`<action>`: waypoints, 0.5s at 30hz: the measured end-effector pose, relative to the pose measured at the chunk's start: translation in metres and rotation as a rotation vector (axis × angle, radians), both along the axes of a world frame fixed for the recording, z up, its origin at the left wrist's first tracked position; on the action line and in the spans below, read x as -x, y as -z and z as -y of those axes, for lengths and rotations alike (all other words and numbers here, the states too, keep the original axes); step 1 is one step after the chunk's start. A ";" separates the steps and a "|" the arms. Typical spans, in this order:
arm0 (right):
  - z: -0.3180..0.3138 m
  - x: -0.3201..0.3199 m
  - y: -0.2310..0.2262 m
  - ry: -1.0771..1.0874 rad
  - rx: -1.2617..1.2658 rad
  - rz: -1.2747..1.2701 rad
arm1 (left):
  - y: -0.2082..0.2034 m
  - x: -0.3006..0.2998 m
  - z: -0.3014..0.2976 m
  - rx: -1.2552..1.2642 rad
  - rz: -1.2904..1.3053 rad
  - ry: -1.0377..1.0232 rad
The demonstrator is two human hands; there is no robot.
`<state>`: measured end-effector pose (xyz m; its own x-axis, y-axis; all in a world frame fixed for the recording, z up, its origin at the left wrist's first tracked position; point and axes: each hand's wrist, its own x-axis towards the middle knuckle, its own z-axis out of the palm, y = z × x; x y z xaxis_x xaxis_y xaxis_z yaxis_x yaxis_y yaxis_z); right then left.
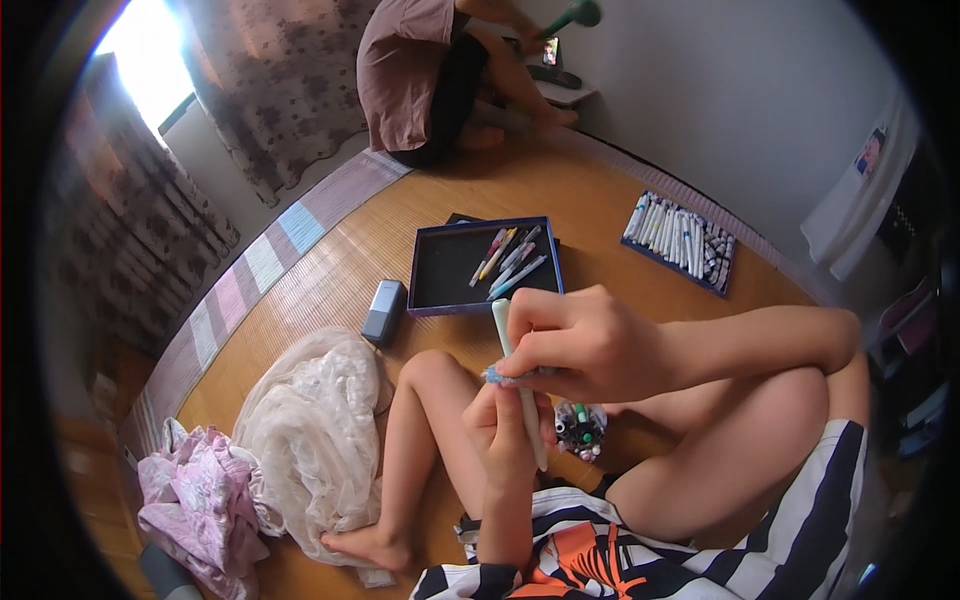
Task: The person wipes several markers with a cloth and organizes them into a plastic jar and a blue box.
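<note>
My left hand [503, 430] is closed around the lower part of a slim, pale, pen-like stick [502, 328], which stands tilted in front of me. My right hand [575, 345] is closed just above, its fingertips pinching a small light-blue piece [493, 375] against the stick. What kind of thing that piece is I cannot make out, as the fingers cover most of it. Below my hands, between my legs, sits a round holder [582, 432] with several pens and a green-topped one in it.
Ahead lies a dark tray [440, 268] with loose pens; a box of markers [680, 240] sits to its right. A grey case [383, 312], white sheer fabric [310, 430] and pink cloth [205, 500] lie leftward. Another person [420, 80] sits at the mat's far edge.
</note>
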<state>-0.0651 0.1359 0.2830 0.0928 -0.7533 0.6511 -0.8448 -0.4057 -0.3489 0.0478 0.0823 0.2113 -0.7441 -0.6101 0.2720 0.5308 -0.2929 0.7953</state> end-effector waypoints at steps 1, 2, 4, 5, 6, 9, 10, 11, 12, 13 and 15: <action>-0.004 0.001 -0.002 0.023 -0.010 -0.035 | -0.003 0.001 -0.002 0.009 0.040 0.000; -0.007 0.002 -0.005 0.047 -0.021 -0.070 | -0.003 0.003 -0.005 -0.021 0.030 0.018; 0.000 0.002 -0.007 0.077 0.063 -0.039 | -0.006 0.000 -0.003 -0.043 0.018 -0.010; 0.003 0.003 -0.010 0.113 0.073 -0.005 | -0.008 -0.002 -0.001 -0.033 0.038 -0.009; 0.004 0.005 -0.016 0.157 0.077 0.018 | -0.011 -0.004 -0.001 -0.043 0.045 0.006; 0.006 0.000 -0.015 0.061 0.050 0.067 | -0.016 -0.010 -0.005 -0.029 0.042 0.003; 0.005 0.001 -0.012 -0.037 0.023 0.072 | -0.014 -0.007 -0.006 -0.020 0.035 -0.005; 0.002 0.000 -0.011 -0.037 -0.053 0.055 | -0.008 -0.007 -0.004 0.035 0.021 0.029; -0.001 0.000 -0.011 -0.032 -0.052 0.055 | -0.005 -0.006 -0.002 0.035 0.021 0.034; -0.003 0.001 -0.010 -0.060 -0.119 0.012 | -0.002 -0.005 0.001 0.001 0.036 0.034; -0.006 0.005 -0.007 -0.057 -0.177 -0.038 | -0.004 -0.002 0.002 -0.040 0.044 0.057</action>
<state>-0.0699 0.1419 0.2898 0.1607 -0.8487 0.5039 -0.8364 -0.3882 -0.3871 0.0500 0.0801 0.2152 -0.7887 -0.5762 0.2143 0.4768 -0.3535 0.8048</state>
